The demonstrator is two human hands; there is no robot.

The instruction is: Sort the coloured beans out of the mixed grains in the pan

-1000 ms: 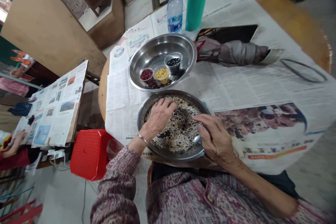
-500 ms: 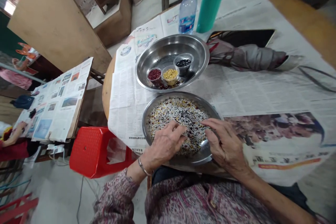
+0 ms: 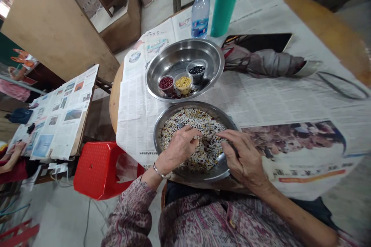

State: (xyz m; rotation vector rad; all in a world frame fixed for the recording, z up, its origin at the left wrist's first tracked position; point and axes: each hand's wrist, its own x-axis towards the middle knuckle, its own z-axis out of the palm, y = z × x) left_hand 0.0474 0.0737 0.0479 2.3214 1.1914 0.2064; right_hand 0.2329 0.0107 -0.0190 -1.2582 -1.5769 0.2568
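Observation:
A steel basin (image 3: 159,143) in front of me holds mixed pale grains, dark and red beans and yellow bits (image 3: 189,117). Over its left side is my left hand (image 3: 183,144), fingers curled in to the thumb; pale grains show at the fingertips. My right hand (image 3: 242,156) is at the basin's right rim, thumb and fingers apart, index finger reaching over the mix. Behind stands a second, larger steel basin (image 3: 185,52). Inside it are clear cups of dark red beans (image 3: 166,82), yellow split beans (image 3: 183,82) and black beans (image 3: 197,70), with loose beans beside them.
Newspaper (image 3: 249,96) covers the round table. Farther back are a water bottle (image 3: 200,11), a green bottle (image 3: 227,4), a folded umbrella (image 3: 269,61) and a dark flat device (image 3: 266,41). A red stool (image 3: 95,170) is at left; another person's hands (image 3: 19,147) rest at a side table.
My left hand has drawn its fingers closer together above the grains. The mix lies differently, with a darker patch between my hands. The whole view has shifted slightly.

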